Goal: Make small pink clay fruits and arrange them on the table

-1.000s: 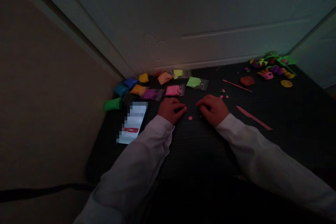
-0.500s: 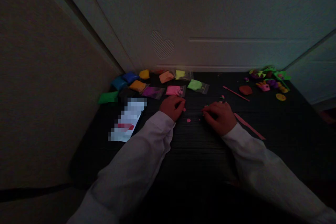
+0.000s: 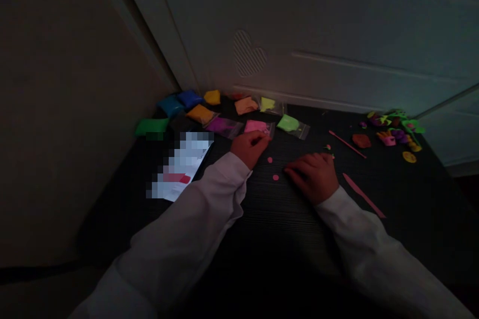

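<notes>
Right-hand fingertips were brought closer to the nearer of two pink discs since the frame half a second earlier, while the left hand point(image 3: 247, 150) was drawn slightly away from the farther one.

As seen from the head camera, the farther pink disc point(image 3: 270, 160) and the nearer pink disc point(image 3: 276, 177) were left lying between the hands, near the middle of the dark tabletop point(image 3: 269, 214). The left hand was held narrow, thumb and forefinger almost together, beside the pink packet point(image 3: 255, 125); whether anything was pinched could not be told. The right hand point(image 3: 318, 177) was rested with fingers bunched and tips lowered; what lay under them was hidden. By appearances, small pink pieces were being shaped and set out, and a light fingertip pinch would be called for next, without the discs being flattened.

Along the far edge, toward the far left corner, coloured packets point(image 3: 221, 126) were spread; a lit phone point(image 3: 190, 159) was placed by the left edge, under the left forearm's side. To the right, a pink knife point(image 3: 362, 195), a thin pink stick point(image 3: 347, 143) and a reddish lump point(image 3: 361, 140) were laid, with bright small figures point(image 3: 399, 135) clustered at the far right corner. Tiny pink-and-green bits point(image 3: 328, 147), partly covered by the right hand, could easily be brushed.
</notes>
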`<state>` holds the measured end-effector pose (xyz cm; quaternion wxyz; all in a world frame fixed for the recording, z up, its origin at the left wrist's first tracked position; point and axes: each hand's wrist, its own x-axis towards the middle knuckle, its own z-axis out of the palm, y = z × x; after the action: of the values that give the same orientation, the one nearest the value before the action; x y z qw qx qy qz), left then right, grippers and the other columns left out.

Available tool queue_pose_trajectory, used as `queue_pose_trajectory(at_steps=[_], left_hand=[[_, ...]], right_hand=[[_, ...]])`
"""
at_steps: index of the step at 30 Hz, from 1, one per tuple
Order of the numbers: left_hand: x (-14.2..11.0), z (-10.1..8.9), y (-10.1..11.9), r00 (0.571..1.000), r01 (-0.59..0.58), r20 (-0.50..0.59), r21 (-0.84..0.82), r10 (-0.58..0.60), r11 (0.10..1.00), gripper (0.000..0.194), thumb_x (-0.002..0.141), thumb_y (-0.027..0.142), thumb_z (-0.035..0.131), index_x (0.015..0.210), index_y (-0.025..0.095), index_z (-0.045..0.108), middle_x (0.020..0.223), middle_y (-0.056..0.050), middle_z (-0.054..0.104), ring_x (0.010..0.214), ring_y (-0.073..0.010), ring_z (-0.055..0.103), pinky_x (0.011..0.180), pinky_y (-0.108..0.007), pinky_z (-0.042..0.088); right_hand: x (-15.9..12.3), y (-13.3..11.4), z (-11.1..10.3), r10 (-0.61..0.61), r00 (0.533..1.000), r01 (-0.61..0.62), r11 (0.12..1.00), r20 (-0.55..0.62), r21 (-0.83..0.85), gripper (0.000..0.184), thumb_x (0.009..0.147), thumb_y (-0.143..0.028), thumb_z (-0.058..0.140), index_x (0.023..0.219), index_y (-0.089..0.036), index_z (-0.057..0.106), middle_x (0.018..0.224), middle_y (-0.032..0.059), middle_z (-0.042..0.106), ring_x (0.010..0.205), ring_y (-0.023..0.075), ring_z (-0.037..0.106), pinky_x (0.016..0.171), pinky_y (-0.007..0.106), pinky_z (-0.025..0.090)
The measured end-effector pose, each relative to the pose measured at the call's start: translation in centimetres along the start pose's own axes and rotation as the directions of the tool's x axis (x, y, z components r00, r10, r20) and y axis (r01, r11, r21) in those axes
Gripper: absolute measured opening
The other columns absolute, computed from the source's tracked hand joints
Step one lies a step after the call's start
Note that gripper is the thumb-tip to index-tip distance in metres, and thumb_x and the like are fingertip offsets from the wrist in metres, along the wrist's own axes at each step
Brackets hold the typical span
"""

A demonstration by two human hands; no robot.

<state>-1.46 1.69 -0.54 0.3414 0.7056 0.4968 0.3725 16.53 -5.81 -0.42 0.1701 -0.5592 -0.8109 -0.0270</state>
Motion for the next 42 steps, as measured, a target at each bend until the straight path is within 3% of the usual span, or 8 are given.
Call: queue_pose_trajectory(at_steps=[5,9,15,22,42], left_hand=[[0.0,0.0,-0.1,1.000,0.014,-0.003,-0.007,-0.014,1.000,0.024,0.074,0.031,0.046,0.078,0.016,0.064,0.074,-0.001,0.065,0.070,-0.0116,0.057,0.064,-0.022,0.041],[0.0,-0.1,0.0,1.000,0.021,0.011,-0.015,-0.020,1.000,0.024,0.074,0.030,0.046,0.078,0.015,0.064,0.075,-0.001,0.065,0.069,-0.0114,0.056,0.064,-0.022,0.041],[0.0,-0.2,0.2,1.000,0.003,0.013,0.001,-0.003,1.000,0.024,0.074,0.031,0.045,0.077,0.015,0.064,0.073,0.000,0.065,0.068,-0.0111,0.056,0.063,-0.022,0.041],[-0.1,-0.3,0.5,1.000,0.016,0.011,0.015,-0.016,1.000,0.024,0.074,0.031,0.046,0.077,0.015,0.064,0.069,0.001,0.063,0.063,-0.0096,0.054,0.060,-0.021,0.040],[-0.1,-0.2,0.4,1.000,0.008,0.013,0.019,-0.008,1.000,0.024,0.074,0.031,0.046,0.078,0.016,0.064,0.074,0.000,0.065,0.065,-0.0100,0.055,0.063,-0.021,0.041]], right_hand=[[2.0,-0.1,0.5,0.028,1.000,-0.027,0.993,0.011,-0.113,0.026,0.081,-0.041,0.042,0.081,-0.026,0.063,0.081,0.0005,0.062,0.079,0.0172,0.046,0.075,0.037,0.019],[1.5,-0.3,0.2,-0.004,0.999,0.010,0.987,0.040,-0.161,0.029,0.082,-0.042,0.038,0.087,-0.027,0.062,0.082,0.0011,0.062,0.079,0.0182,0.045,0.077,0.040,0.017],[0.3,-0.9,-0.6,-0.048,0.995,0.059,0.990,0.090,-0.131,0.031,0.082,-0.042,0.038,0.102,-0.030,0.057,0.089,0.0022,0.059,0.082,0.0181,0.043,0.077,0.039,0.019],[0.3,-0.9,-0.7,-0.024,0.997,0.033,0.992,0.068,-0.125,0.030,0.082,-0.040,0.037,0.096,-0.028,0.061,0.088,0.0025,0.058,0.082,0.0180,0.043,0.078,0.039,0.020],[0.2,-1.0,-0.9,-0.041,0.992,0.058,0.989,0.122,-0.138,0.033,0.082,-0.040,0.035,0.105,-0.028,0.057,0.084,0.0034,0.058,0.079,0.0183,0.042,0.077,0.039,0.019]])
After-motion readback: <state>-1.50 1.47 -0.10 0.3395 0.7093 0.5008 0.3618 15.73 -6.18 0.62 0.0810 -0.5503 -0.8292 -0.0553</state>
